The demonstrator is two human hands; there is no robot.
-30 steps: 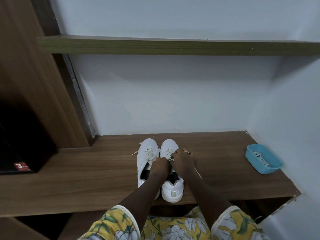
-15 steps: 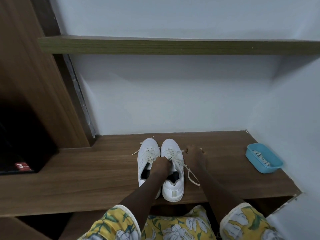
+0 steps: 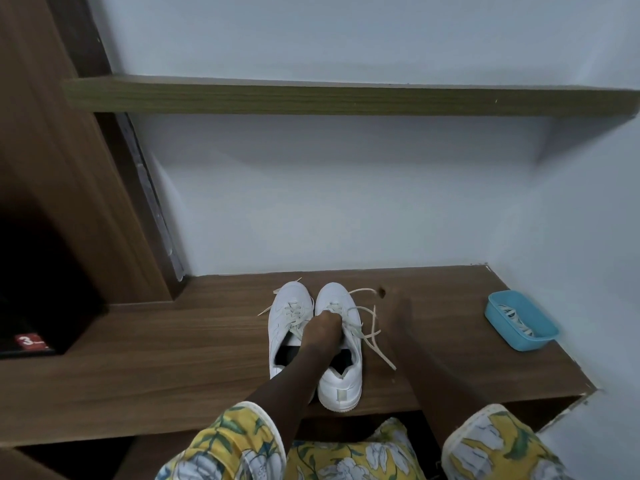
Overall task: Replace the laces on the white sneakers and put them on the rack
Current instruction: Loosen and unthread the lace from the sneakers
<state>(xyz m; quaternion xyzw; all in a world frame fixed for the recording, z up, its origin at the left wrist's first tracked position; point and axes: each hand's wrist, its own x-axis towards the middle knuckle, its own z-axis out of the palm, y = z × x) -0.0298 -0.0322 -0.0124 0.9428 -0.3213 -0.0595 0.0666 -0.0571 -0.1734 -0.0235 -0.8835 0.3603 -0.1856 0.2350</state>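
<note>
Left hand (image 3: 323, 323) sits fist-like on the lacing zone of the right-side white low-top sneaker (image 3: 341, 379). Fingers are curled down over the cream flat lace (image 3: 372, 325), gripping it near the upper eyelets. Exact pinch point is hidden under the knuckles.

Right hand (image 3: 398, 315) is just beside that sneaker's outer side, over the brown wood-grain bench top (image 3: 173, 358). Heavy motion blur, so can't tell if its fingers are spread or holding anything.

Lace is loose. Loops and free ends spill off the sneaker's right side onto the bench top, and one strand arcs toward the blurred hand.

Left-side white low-top sneaker (image 3: 287, 327) stands touching its pair, toes toward the pale wall. It is laced, with ends trailing out near the toe. Both are upright, mid-bench, heels near the front edge.

Light-blue rectangular plastic tray (image 3: 526, 342) sits well apart to the right by the wall, with striped laces (image 3: 516, 318) inside. Olive-brown wooden shelf board (image 3: 346, 98) runs above. At left is a dark cubby with a small red label (image 3: 29, 341) reading 3. Yellow floral sleeves (image 3: 242, 445) on both arms.
</note>
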